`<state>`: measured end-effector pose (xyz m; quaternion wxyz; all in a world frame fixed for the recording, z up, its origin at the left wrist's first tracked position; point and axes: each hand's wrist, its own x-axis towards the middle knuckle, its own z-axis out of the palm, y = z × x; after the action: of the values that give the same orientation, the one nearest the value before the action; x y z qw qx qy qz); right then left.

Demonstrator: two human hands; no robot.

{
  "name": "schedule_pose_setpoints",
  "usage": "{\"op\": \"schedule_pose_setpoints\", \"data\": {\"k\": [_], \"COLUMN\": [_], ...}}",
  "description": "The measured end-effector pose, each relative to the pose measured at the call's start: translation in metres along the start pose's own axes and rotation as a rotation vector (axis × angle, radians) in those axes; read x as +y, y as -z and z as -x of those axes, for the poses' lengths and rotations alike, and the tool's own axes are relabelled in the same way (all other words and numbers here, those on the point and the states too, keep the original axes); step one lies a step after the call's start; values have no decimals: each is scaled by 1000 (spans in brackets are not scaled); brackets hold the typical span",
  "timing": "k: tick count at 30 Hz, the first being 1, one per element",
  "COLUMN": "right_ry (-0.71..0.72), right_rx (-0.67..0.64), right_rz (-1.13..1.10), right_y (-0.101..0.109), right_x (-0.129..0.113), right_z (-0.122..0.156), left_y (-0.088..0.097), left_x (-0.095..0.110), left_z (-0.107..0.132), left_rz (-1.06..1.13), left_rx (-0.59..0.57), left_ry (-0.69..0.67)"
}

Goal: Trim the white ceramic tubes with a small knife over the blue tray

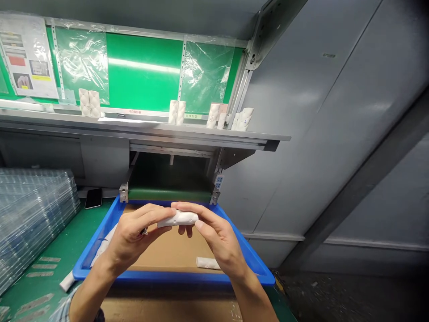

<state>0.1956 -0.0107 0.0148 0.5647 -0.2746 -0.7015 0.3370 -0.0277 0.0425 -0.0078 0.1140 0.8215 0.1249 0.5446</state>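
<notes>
Between my two hands is a white cylindrical piece with small dimples (179,218), held level above a blue tray (161,278). My left hand (136,230) pinches its left end, thumb below and fingers on top. At the right end, my right hand (217,235) grips it with thumb and fingers, some fingertips showing beneath. Below my right hand a similar white piece (207,263) lies on the tray's cardboard lining (161,255). More white pieces (106,243) lie along the tray's left side, partly hidden by my left arm.
A green conveyor belt (169,194) ends at the tray's far edge. Stacked clear plastic trays (36,219) and a phone (93,198) are on the left. Another white piece (68,281) lies outside the tray. Overhead, a shelf (144,126) bears several white pieces (90,103).
</notes>
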Motion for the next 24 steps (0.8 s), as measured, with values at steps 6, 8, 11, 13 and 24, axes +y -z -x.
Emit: {"op": "schedule_pose_setpoints", "data": {"k": [6,8,11,13,24], "right_ry": [7,12,17,15,-28], "right_rx": [-9,-12,-14,-12,-4], "right_rz": [-45,-55,-62,-61,-77], "right_y": [1,1,1,1,-1], "right_x": [2,3,4,3,5], "right_z": [0,1,0,0,0], "left_y": [1,2,3,3,7], "left_x": [-3,-4,-5,-5,-3], "left_z": [1,2,3,3,3], "left_rz": [-45,-58,-74,-76,-47], "left_rx": [-13,-19,-21,-21,-49], "left_ry": [-69,-69,-80,-83,-42]}}
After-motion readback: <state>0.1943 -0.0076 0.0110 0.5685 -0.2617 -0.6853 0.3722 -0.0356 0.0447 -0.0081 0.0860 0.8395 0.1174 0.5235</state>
